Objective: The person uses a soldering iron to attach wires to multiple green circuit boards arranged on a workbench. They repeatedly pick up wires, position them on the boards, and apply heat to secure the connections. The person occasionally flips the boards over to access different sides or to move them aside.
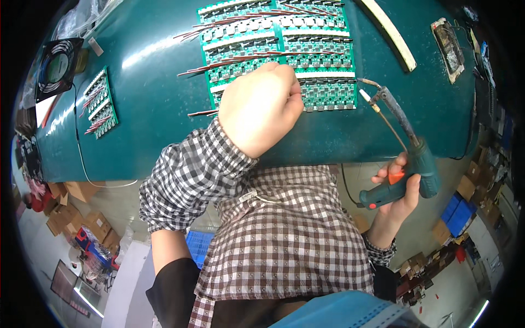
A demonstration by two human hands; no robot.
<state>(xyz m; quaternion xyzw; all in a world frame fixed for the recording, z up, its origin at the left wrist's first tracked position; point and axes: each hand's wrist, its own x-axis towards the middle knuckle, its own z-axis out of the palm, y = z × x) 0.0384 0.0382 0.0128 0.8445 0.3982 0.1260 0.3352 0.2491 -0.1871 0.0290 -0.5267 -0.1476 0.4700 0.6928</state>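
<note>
A panel of green circuit boards (328,93) lies on the dark green table (147,115), with thin red-brown wires (229,63) sticking out to the left. My left hand (262,106) rests curled on the panel's near edge. One thin wire (201,113) runs in under its fingers, and the grip itself is hidden. My right hand (395,199) holds a teal soldering gun (407,175) by its handle, off the table's near edge. The gun's metal tip (365,82) points at the panel's right side, close to it.
A smaller green board panel (104,104) with wires lies at the left, beside a black fan (57,68). A white strip (391,33) and a brownish tray (448,44) lie at the far right. Cardboard boxes (82,218) and blue crates (456,210) stand on the floor below.
</note>
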